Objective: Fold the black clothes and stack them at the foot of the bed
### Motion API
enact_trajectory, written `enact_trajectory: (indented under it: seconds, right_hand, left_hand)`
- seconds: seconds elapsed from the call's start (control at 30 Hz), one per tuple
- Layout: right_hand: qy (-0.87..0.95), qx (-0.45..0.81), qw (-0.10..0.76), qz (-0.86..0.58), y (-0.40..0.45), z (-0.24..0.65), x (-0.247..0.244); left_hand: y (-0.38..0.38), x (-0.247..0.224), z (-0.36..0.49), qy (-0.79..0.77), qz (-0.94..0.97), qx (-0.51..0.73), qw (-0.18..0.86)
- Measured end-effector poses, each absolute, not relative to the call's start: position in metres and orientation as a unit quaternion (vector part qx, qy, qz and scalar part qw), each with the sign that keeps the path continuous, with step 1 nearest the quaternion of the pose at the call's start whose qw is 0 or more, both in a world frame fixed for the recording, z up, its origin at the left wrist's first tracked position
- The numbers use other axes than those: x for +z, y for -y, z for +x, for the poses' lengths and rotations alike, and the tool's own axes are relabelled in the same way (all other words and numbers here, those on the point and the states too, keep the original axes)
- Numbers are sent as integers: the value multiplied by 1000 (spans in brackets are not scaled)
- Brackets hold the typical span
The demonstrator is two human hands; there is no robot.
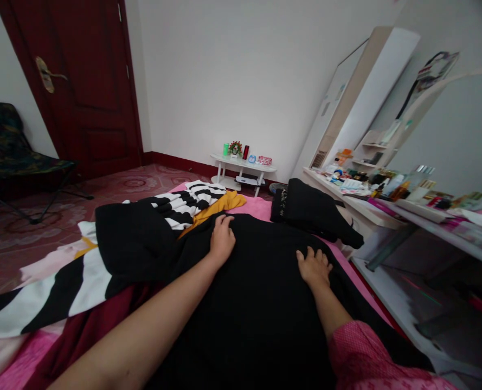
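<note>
A large black garment (261,314) lies spread over the bed in front of me. On its upper left part rests my left hand (223,238), open, palm down, with the fingers slightly bent on the cloth. Toward the right side, my right hand (314,266) lies on the same cloth with its fingers apart. One black sleeve or flap (133,238) reaches out to the left, over other clothes. Past my right hand sits a folded black garment (317,211).
Left of me are a black-and-white striped garment (90,276), a mustard cloth (220,208) and a maroon cloth (90,330). A cluttered dressing table (358,208) stands along the right. A low white table (244,163) is by the far wall, a folding chair (17,146) at left.
</note>
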State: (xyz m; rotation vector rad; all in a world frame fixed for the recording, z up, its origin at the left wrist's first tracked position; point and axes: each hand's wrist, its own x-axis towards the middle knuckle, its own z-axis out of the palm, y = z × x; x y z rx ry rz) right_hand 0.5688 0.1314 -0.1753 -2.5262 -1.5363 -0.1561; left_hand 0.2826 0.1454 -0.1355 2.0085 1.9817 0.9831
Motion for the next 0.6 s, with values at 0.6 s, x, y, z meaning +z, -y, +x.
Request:
enact_trajectory:
  seconds: [0.6]
  right_hand:
    - [545, -44, 149, -824, -126, 570, -166]
  left_hand:
    - [-215, -129, 273, -705, 678, 205, 22]
